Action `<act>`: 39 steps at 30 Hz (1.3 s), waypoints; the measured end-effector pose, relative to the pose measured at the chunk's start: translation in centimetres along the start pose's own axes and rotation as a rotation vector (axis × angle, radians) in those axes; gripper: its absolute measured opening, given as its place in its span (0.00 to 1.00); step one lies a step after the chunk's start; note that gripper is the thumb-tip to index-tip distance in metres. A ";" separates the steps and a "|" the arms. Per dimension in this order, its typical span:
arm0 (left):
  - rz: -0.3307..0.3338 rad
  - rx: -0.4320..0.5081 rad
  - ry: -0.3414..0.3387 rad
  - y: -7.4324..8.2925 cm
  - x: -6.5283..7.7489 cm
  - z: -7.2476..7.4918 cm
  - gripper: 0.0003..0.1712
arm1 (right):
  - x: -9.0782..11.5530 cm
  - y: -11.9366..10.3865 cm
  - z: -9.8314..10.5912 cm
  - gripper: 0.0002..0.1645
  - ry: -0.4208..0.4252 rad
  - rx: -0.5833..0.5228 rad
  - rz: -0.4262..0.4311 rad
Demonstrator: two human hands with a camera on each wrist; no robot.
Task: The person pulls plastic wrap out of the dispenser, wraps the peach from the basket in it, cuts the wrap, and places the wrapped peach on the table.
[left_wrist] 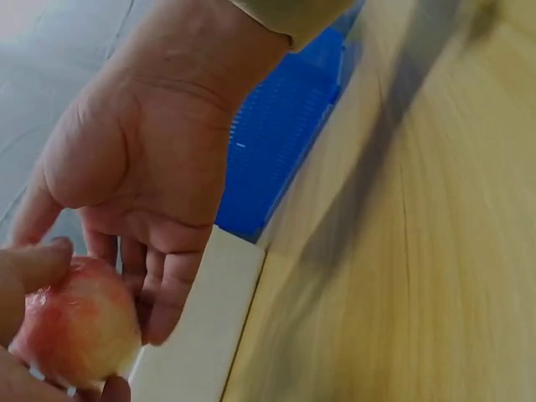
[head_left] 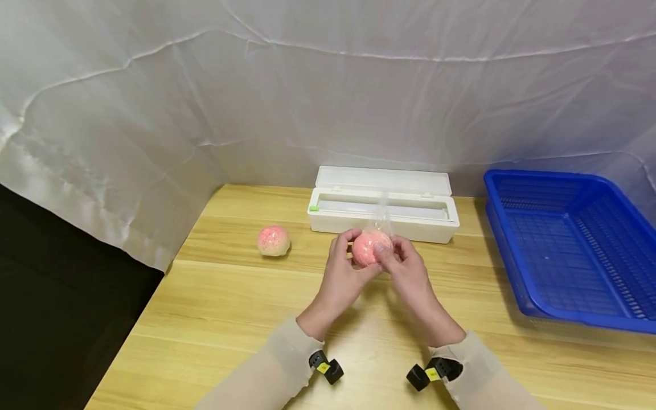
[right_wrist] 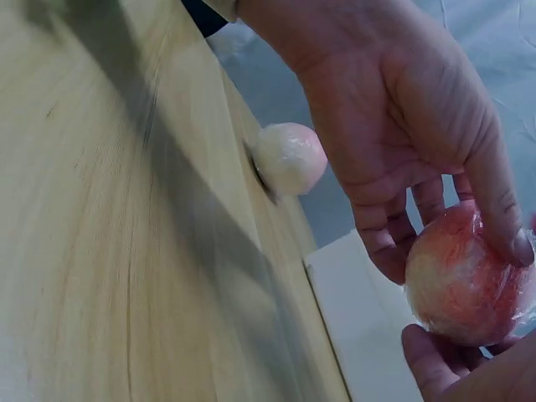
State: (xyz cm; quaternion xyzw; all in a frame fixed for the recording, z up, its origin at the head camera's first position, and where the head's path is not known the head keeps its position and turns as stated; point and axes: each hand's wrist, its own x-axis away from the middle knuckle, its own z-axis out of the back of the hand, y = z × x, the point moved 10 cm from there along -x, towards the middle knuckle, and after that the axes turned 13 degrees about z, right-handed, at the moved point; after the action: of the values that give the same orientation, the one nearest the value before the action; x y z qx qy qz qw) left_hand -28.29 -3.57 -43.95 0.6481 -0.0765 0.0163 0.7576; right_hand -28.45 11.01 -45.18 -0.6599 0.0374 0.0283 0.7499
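Observation:
A pink-and-cream peach (head_left: 365,250) in clear, shiny cling film is held between both hands over the table, in front of the white box. My left hand (head_left: 342,279) cups its left side with bent fingers. From the right, my right hand (head_left: 412,279) grips it, the thumb lying on the peach's face. A loose tail of clear film (head_left: 382,212) stands up from the peach and overlaps the box. The right wrist view shows the film wrinkled tightly over the peach (right_wrist: 461,280). Another wrapped peach (head_left: 274,241) sits on the table to the left.
The white cling film dispenser (head_left: 384,226) stands at the back, its lid (head_left: 383,180) raised, a roll inside and a green piece on its left rim. A large blue plastic basket (head_left: 523,285) is at the right. Pale fabric (head_left: 328,108) hangs behind the wooden table.

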 end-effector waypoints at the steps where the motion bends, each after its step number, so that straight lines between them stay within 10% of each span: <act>1: -0.002 0.002 -0.013 -0.1 0.1 -0.1 0.46 | 0.0 0.2 0.0 0.33 -0.001 -0.019 -0.012; 8: 0.187 0.294 -0.218 -1.6 -0.2 -0.7 0.31 | 0.2 0.3 0.0 0.26 0.010 -0.314 -0.010; 12: 0.281 0.418 -0.313 -2.5 -0.4 -1.3 0.31 | 0.3 -0.3 -0.1 0.23 -0.065 -0.279 0.027; 20: 0.303 0.396 -0.297 -3.4 -0.3 -0.7 0.29 | -0.9 -1.8 3.2 0.06 0.109 -0.303 0.148; 28: 0.290 0.416 -0.322 -3.6 0.4 -1.1 0.28 | -0.8 -0.8 4.7 0.13 0.303 -0.344 0.091; 34: 0.265 0.358 -0.288 -3.8 0.5 -0.7 0.30 | -0.7 -1.3 5.4 0.12 0.325 -0.434 0.120; 39: 0.246 0.300 -0.250 -3.8 0.7 -0.2 0.32 | -0.8 -2.2 6.4 0.12 0.325 -0.285 0.135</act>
State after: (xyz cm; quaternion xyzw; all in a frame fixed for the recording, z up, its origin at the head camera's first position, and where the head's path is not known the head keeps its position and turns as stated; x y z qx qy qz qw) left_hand -27.13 -4.03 -47.64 0.7361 -0.2448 0.0394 0.6298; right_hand -28.95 17.10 -42.15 -0.7512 0.1972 -0.0232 0.6295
